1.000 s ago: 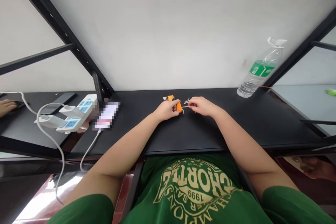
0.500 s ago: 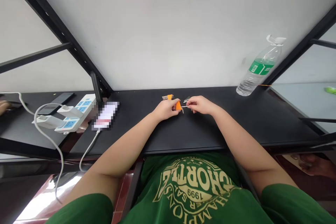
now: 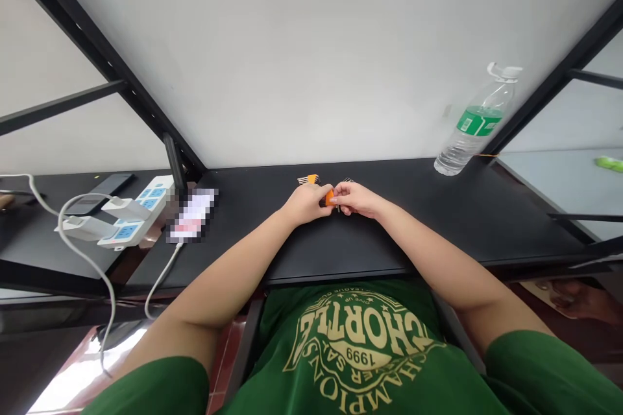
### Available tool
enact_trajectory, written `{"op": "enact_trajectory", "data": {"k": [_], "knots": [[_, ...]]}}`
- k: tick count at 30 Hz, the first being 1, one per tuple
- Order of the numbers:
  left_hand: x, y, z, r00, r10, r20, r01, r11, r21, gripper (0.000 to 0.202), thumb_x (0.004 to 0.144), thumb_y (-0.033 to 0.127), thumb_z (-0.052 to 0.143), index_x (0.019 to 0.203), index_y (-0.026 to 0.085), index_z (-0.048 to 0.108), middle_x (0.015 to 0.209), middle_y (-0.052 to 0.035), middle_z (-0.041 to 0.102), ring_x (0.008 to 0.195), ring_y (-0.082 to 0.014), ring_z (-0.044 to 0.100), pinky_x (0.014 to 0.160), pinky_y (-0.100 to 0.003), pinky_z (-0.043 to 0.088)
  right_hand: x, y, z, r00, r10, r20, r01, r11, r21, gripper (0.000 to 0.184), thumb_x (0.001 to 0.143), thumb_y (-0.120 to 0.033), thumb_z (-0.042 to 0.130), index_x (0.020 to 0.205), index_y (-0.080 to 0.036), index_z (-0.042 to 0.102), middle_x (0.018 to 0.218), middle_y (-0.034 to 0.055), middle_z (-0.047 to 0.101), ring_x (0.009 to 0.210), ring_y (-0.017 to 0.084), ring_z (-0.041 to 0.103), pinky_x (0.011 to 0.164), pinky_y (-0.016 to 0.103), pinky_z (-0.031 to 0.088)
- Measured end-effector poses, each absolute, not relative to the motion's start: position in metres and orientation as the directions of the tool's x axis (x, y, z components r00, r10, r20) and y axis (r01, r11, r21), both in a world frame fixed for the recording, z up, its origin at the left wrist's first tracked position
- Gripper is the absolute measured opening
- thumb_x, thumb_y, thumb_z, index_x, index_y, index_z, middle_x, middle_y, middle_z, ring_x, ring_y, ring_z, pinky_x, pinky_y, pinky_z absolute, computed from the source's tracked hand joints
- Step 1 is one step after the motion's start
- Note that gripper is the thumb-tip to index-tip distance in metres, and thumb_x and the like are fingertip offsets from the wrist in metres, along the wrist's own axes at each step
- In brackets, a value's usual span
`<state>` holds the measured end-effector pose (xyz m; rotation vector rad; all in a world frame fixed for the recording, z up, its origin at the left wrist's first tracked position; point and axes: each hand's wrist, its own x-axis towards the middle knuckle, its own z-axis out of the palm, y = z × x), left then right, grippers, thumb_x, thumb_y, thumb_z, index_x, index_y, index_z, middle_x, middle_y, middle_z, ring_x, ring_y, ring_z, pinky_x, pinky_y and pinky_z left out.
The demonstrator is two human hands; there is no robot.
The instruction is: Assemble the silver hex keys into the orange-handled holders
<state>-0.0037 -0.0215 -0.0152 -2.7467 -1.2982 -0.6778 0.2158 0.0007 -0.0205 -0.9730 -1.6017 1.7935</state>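
My left hand [image 3: 307, 203] is closed around a small orange hex key holder [image 3: 329, 198], just above the black desk. The fingertips of my right hand [image 3: 354, 198] are pinched together against the holder's right side, on a thin metal hex key that they mostly cover. A short bit of metal [image 3: 338, 208] pokes out below the fingers. Behind my left hand lies a second orange holder [image 3: 312, 179] with several metal keys [image 3: 302, 181] sticking out to the left. Loose dark keys [image 3: 348, 179] lie behind my right hand, partly hidden by it.
At the right back, a large water bottle [image 3: 474, 123] stands against the wall. To the left are a phone [image 3: 193, 214] on a white cable, a power strip [image 3: 141, 211] with plugs, and a dark phone [image 3: 100, 194]. Black frame posts [image 3: 175, 159] border the desk [image 3: 335, 253].
My right hand has moved left, up to the orange holder. The metal shaft that showed between hand and holder is now covered. My left hand has stayed almost still.
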Motion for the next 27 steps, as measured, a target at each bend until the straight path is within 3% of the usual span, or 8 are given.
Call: {"op": "enact_trajectory", "data": {"k": [5,11,15,22,27], "knots": [[-0.005,-0.021,-0.017,0.513,0.784,0.348,0.734,-0.611,0.295,0.059,0.088,0.031,0.071,0.145,0.018,0.06,0.093,-0.0037,0.078,0.088,-0.0218,0.074,0.085,-0.033,0.056,0.217,0.001,-0.019,-0.595,0.79,-0.145,0.184,-0.041,-0.982,0.037,0.086,-0.048,0.09,0.086,-0.017,0.069,0.059,0.0012,0.068,0.051,0.013,0.064,0.05,0.022,0.054],[-0.003,-0.021,-0.015,0.5,0.834,0.233,0.758,-0.552,0.349,0.071,0.091,0.031,0.07,0.158,0.014,0.051,0.106,-0.007,0.08,0.105,-0.0246,0.076,0.094,-0.034,0.057,0.213,-0.001,-0.019,-0.546,0.82,-0.17,0.171,-0.089,-0.981,0.031,0.089,-0.037,0.089,0.082,-0.016,0.068,0.062,0.0033,0.071,0.052,0.013,0.067,0.051,0.021,0.056],[-0.002,-0.022,-0.011,0.464,0.861,0.21,0.798,-0.509,0.323,0.066,0.092,0.032,0.069,0.155,0.017,0.055,0.104,-0.0061,0.08,0.103,-0.0249,0.077,0.09,-0.033,0.057,0.213,-0.001,-0.019,-0.551,0.82,-0.157,0.166,-0.076,-0.983,0.033,0.089,-0.04,0.088,0.08,-0.016,0.067,0.063,0.0022,0.071,0.051,0.012,0.066,0.05,0.021,0.056],[-0.002,-0.026,-0.007,0.487,0.836,0.253,0.769,-0.548,0.329,0.041,0.092,0.035,0.068,0.131,0.023,0.066,0.085,-0.0005,0.076,0.081,-0.0199,0.073,0.074,-0.029,0.05,0.214,0.001,-0.021,-0.572,0.805,-0.155,0.199,-0.047,-0.979,0.035,0.09,-0.044,0.087,0.079,-0.017,0.067,0.066,0.0022,0.071,0.052,0.012,0.067,0.049,0.021,0.056],[-0.003,-0.027,-0.005,0.496,0.828,0.262,0.746,-0.561,0.359,0.035,0.09,0.035,0.067,0.123,0.024,0.067,0.082,0.0007,0.074,0.075,-0.0182,0.069,0.069,-0.027,0.046,0.216,0.004,-0.022,-0.592,0.79,-0.159,0.229,-0.024,-0.973,0.036,0.09,-0.047,0.087,0.081,-0.019,0.067,0.065,0.0021,0.071,0.054,0.013,0.068,0.05,0.022,0.056]]}}
